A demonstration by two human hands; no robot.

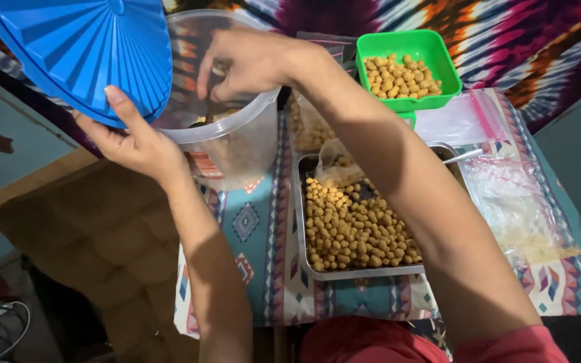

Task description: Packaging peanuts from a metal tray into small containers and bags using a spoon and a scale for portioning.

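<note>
Head view: the left hand (136,138) grips the blue lid (79,50) at 10 o'clock. The right hand (247,64), closed on a spoon handle (211,101), reaches into the clear tub (237,144) at 11 o'clock of the steel tray (304,222).

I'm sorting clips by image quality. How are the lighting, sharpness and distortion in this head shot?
Head view: light is even and soft on the metal tray of coated nuts; the right hand inside the clear tub is slightly blurred; the blue lid, close to the lens, looms large; the lower left corner is dim.
</note>
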